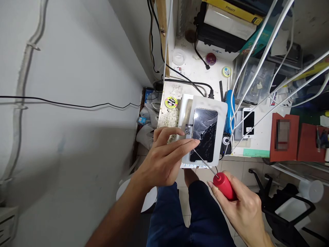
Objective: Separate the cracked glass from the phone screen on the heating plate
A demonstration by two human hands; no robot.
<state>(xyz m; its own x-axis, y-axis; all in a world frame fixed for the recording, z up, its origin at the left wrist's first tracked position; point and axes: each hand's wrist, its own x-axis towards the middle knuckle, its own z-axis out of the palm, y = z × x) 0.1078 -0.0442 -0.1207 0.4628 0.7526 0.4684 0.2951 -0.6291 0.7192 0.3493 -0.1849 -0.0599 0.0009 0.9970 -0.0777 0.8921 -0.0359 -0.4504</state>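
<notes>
A phone screen with cracked, dark glass lies on a pale flat plate at the desk's front edge. My left hand rests over the screen's left side, fingers stretched out and fingertips on the glass, near a small metallic flex part. In my right hand, at the lower right, is a screwdriver with a red handle. Its thin shaft points up and left, and the tip reaches the screen's lower left edge beside my left fingertips.
Right of the plate lie a blue tool and a white phone. White cables hang across the right side. Boxes stack at the back, with a black power cord before them. A wall is at left, a black chair lower right.
</notes>
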